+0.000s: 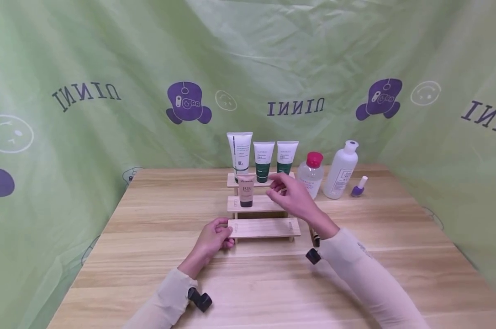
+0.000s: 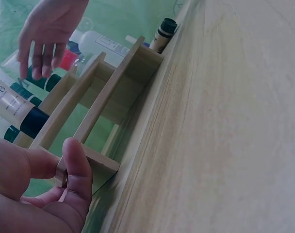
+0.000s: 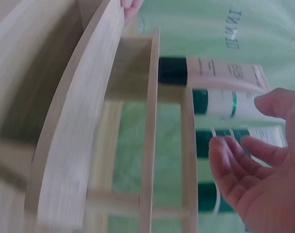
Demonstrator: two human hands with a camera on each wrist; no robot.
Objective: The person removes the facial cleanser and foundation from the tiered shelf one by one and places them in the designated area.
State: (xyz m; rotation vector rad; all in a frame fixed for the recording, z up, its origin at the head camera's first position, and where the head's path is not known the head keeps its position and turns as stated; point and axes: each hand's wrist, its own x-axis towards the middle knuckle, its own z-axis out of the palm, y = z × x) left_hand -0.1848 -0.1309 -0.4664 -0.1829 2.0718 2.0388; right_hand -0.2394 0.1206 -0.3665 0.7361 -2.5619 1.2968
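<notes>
A three-step wooden display stand [image 1: 266, 227] is on the table. My left hand [image 1: 212, 239] pinches the left end of its lowest step between thumb and fingers; the left wrist view shows this grip closely. On the middle step a small beige BB cream tube [image 1: 246, 192] stands on its dark cap, toward the left. My right hand [image 1: 294, 196] hovers over the right part of the middle step, fingers loosely bent, holding nothing. Along the top step stand a taller white tube [image 1: 240, 151] and two white-and-green tubes [image 1: 263, 160], the right one partly hidden by my right hand.
Right of the stand are a clear bottle with a red cap [image 1: 314, 160], a white bottle [image 1: 341, 171] and a purple nail polish bottle [image 1: 358, 188]. A small dark-capped container [image 2: 163, 35] sits by the stand's right end. A green printed curtain [image 1: 248, 59] hangs behind the table.
</notes>
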